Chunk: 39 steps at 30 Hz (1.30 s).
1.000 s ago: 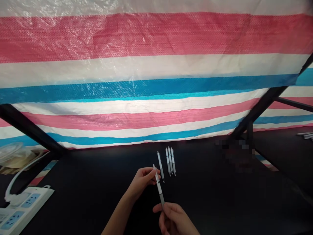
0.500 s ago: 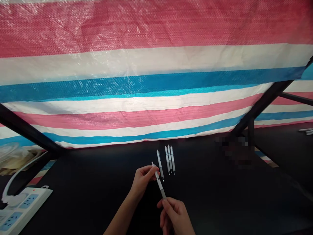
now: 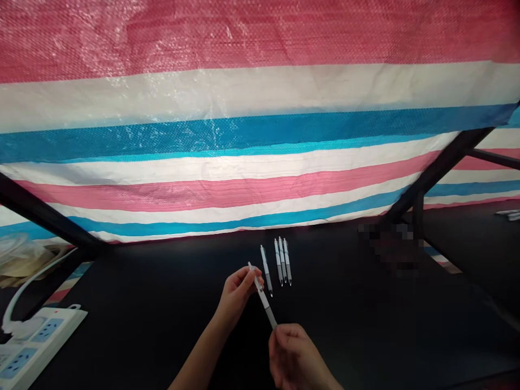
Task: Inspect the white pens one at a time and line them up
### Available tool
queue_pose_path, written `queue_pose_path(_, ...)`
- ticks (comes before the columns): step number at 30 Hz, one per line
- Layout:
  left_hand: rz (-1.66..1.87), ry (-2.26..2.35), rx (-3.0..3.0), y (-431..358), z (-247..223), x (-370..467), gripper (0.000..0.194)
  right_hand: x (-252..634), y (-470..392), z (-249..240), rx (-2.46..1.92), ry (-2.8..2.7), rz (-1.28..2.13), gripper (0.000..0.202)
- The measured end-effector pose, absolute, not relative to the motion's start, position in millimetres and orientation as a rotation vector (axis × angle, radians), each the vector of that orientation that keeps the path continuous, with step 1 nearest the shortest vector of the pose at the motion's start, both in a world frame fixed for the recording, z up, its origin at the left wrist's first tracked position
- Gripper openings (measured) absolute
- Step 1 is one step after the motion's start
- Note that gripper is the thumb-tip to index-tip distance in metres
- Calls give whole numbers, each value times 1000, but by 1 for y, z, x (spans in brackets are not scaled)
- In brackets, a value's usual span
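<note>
A white pen with a grey grip (image 3: 265,301) slants between my two hands above the black tabletop. My left hand (image 3: 236,292) pinches its upper, clicker end between thumb and fingers. At the lower end, my right hand (image 3: 299,352) is closed around the tip, which the fingers hide. Just beyond my left fingertips lies a similar single pen (image 3: 266,271), tip toward me. To its right, a close row of three matching pens (image 3: 283,262) lies side by side on the table.
A white power strip (image 3: 44,341) with a plugged-in cable lies at the left edge. Black frame bars (image 3: 439,173) slope down on both sides. A striped plastic sheet (image 3: 227,195) hangs behind the black table (image 3: 162,303). A blurred-out patch covers something at the back right.
My right hand has turned a little and shifted slightly right at the pen's lower end. My left hand keeps its pinch on the pen. The lying pens stay in place.
</note>
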<state>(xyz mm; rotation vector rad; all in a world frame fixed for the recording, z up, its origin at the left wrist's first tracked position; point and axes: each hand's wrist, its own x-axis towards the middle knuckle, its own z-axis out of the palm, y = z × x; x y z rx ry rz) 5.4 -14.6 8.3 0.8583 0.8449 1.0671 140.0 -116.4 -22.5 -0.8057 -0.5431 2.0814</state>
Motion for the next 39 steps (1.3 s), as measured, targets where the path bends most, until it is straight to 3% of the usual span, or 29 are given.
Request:
queue_pose_path(5,976,789,867,-17,7,6,30,144,-117,-14,-550,-381,2199,51)
queue_pose_path(10,863,893,971,-20,4,9,30,144,-119,-14,-641,-416,2259,37)
queue_pose_path(14,889,982,1063,-20,6,10,30,134,-119,-21,-1062,-599,1912,53)
queue_pose_path(17,926,1018,1085,-20,5,11,30,127,-120,-22,-1183,-728,1686,53)
queue_pose_path(22,958,1037,973,-18,0,11,32,134,-117,-12,-940,-494,1952,59)
queue_pose_path(26,967,1031,932,-18,-2,11,32,147,-114,-8,-819,-346,2012,35)
queue_pose_path(31,977,1027,907,-19,3,12,35,154,-115,-15,-711,-335,2112,38)
queue_pose_path(34,976,1030,901,-20,5,13,37,155,-116,-16,-695,-378,2085,29)
queue_pose_path(39,976,999,893,-19,2,14,36,157,-116,-14,-709,-402,2143,36)
